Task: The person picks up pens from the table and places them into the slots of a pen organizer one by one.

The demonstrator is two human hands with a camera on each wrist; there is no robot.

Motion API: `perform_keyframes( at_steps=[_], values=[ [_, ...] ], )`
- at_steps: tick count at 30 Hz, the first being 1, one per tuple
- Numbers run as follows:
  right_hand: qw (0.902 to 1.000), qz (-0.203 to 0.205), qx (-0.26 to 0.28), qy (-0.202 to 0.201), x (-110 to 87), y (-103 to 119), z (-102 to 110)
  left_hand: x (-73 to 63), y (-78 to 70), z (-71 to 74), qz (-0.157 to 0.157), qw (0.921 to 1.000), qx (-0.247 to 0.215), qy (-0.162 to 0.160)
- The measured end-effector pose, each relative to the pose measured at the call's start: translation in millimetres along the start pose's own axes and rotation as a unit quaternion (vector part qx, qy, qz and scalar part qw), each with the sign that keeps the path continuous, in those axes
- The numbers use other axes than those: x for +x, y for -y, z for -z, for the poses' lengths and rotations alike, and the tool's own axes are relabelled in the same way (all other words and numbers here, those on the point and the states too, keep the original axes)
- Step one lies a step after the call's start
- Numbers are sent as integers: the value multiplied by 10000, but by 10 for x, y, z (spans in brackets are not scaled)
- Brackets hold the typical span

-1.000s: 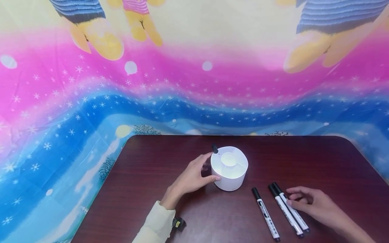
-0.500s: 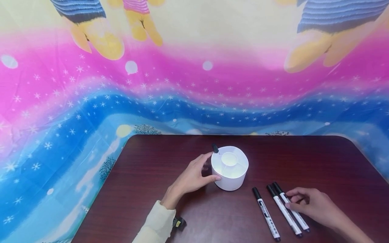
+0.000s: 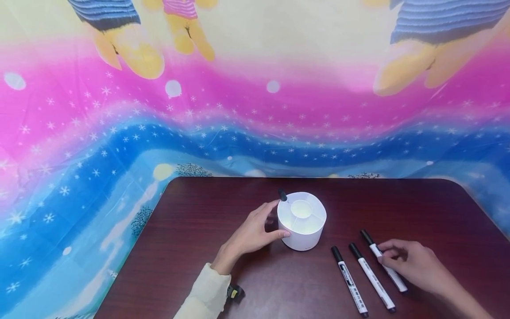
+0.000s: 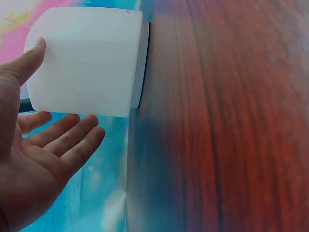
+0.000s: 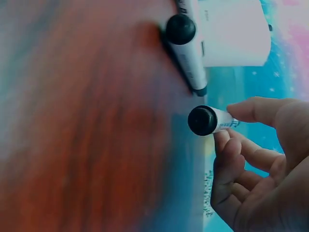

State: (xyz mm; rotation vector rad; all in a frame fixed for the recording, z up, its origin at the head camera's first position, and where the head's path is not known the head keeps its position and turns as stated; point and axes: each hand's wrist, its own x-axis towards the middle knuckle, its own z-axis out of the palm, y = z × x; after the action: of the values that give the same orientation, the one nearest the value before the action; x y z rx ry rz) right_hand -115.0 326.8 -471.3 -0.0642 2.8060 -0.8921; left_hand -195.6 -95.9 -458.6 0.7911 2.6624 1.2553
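Note:
A white round pen holder [image 3: 300, 237] with divided compartments stands upright on the table; a black-tipped pen [image 3: 282, 195] sticks out of its left rear compartment. My left hand [image 3: 253, 230] holds the pen holder from the left, thumb on its front wall and fingertips against its side, as the left wrist view also shows. Between thumb and fingers, my right hand [image 3: 414, 263] pinches a black-capped white marker [image 3: 392, 274], its end slightly raised in the right wrist view. Two similar markers, a left one [image 3: 351, 288] and a middle one [image 3: 374, 283], lie beside it on the table.
The dark red-brown wooden table [image 3: 191, 212] has rounded far corners. Directly behind it hangs a colourful cloth [image 3: 255, 110]. A small black device [image 3: 236, 293] sits by the left sleeve [image 3: 205, 292].
My right hand now grips the rightmost marker, which has shifted up and away from the middle one in the head view. The left hand and pen holder stay in place.

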Motion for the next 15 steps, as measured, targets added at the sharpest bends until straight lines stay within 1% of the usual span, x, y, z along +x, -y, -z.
perform_keyframes(
  at_steps=[4, 7, 11, 15],
  values=[
    [9978, 291, 341, -487, 11, 49, 33, 1, 7, 0, 32, 10000, -8, -1],
    [9943, 369, 679, -737, 43, 145, 58, -2, 8, 0, 40, 10000, -11, 2],
    [9898, 325, 1115, -820, 125, 307, 113, -5, 3, 0, 31, 10000, -22, 12],
    [9835, 453, 1514, -877, 214, 444, 124, -1, 2, -3, 16, 10000, -36, 21]
  ],
)
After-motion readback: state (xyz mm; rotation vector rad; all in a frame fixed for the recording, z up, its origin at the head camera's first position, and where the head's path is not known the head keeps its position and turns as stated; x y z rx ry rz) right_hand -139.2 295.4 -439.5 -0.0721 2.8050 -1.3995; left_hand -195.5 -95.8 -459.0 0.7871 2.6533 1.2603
